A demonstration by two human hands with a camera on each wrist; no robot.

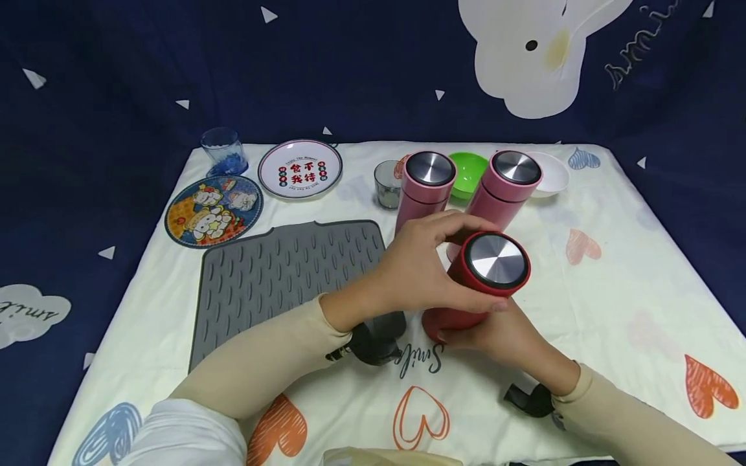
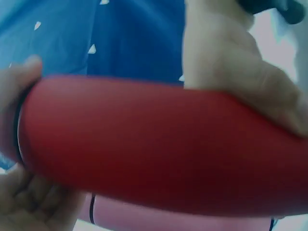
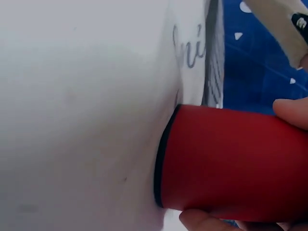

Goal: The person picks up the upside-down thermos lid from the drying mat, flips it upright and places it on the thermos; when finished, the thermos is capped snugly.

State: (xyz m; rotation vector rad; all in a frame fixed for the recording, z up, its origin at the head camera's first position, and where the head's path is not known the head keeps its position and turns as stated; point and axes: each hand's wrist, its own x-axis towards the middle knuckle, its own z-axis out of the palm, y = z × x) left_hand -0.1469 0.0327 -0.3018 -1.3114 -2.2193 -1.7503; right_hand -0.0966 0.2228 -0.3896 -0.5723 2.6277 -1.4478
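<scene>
A red thermos bottle (image 1: 451, 320) with a silver-topped lid (image 1: 497, 260) stands in front of me, leaning slightly right in the head view. My left hand (image 1: 416, 266) grips it around the lid, thumb on the near side and fingers on the far side. Lower down, my right hand (image 1: 506, 338) holds the body, its fingers partly hidden behind the bottle. The bottle's dark base shows right at the white cloth in the right wrist view. Two pink thermos bottles (image 1: 428, 191) (image 1: 502, 194) stand just behind the red one.
Left of the bottles lies a grey ridged mat (image 1: 280, 278). Behind it are a white plate (image 1: 300, 169), a cartoon plate (image 1: 214, 212) and a blue-bottomed glass (image 1: 224, 152). A small glass (image 1: 387, 184), a green bowl (image 1: 468, 173) and a white bowl (image 1: 552, 175) stand around the pink bottles.
</scene>
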